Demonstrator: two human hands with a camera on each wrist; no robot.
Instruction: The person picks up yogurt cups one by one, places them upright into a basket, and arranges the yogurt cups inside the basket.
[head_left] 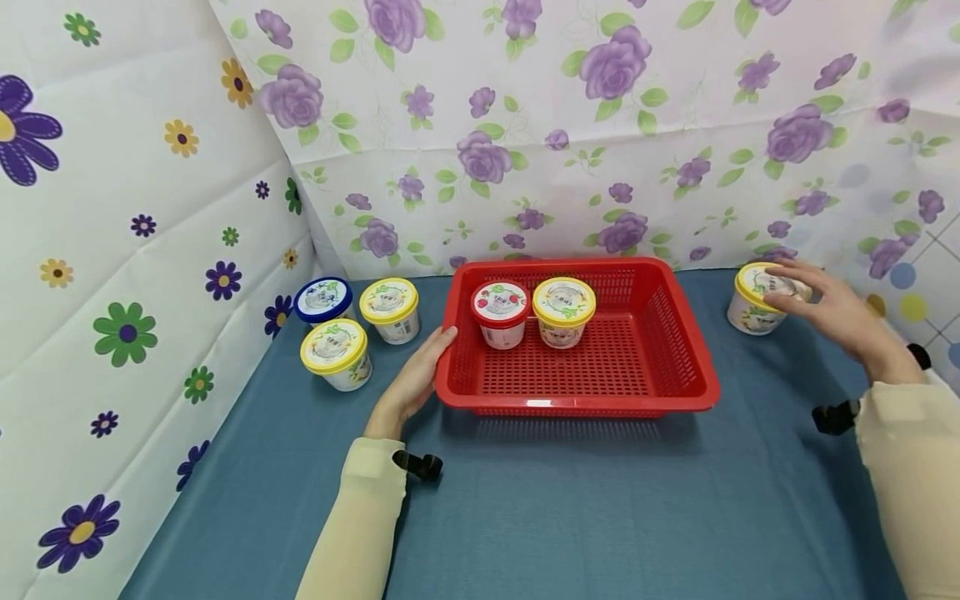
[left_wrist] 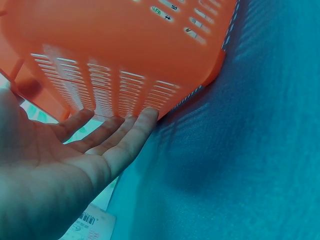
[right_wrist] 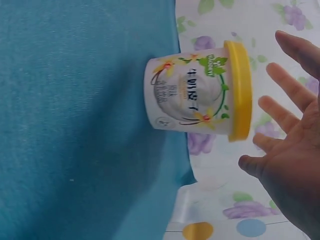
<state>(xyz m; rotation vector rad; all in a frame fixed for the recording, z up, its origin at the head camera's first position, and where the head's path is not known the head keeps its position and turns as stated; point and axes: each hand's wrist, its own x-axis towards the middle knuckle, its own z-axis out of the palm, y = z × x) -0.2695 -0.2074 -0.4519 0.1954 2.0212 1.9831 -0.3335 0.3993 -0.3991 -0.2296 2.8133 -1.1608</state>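
Observation:
My left hand (head_left: 411, 377) rests against the left side of a red plastic basket (head_left: 577, 402). In the left wrist view its fairly straight fingers (left_wrist: 131, 137) touch the slotted outer wall, and the thumb lies near the rim. Inside the basket stand a red-lidded tub (head_left: 501, 313) and a yellow-lidded tub (head_left: 563, 312), side by side. Far right, my right hand (head_left: 836, 308) hovers above and beside another yellow-lidded tub (head_left: 752, 302). The right wrist view shows its fingers spread and apart from that upright tub's lid (right_wrist: 240, 90).
Left of the basket stand a blue-lidded tub (head_left: 323, 301) and two yellow-lidded tubs, one behind (head_left: 390, 311) and one in front (head_left: 336, 354). Flowered sheets (head_left: 480, 100) hang behind and at the left of the blue-covered table (head_left: 570, 517).

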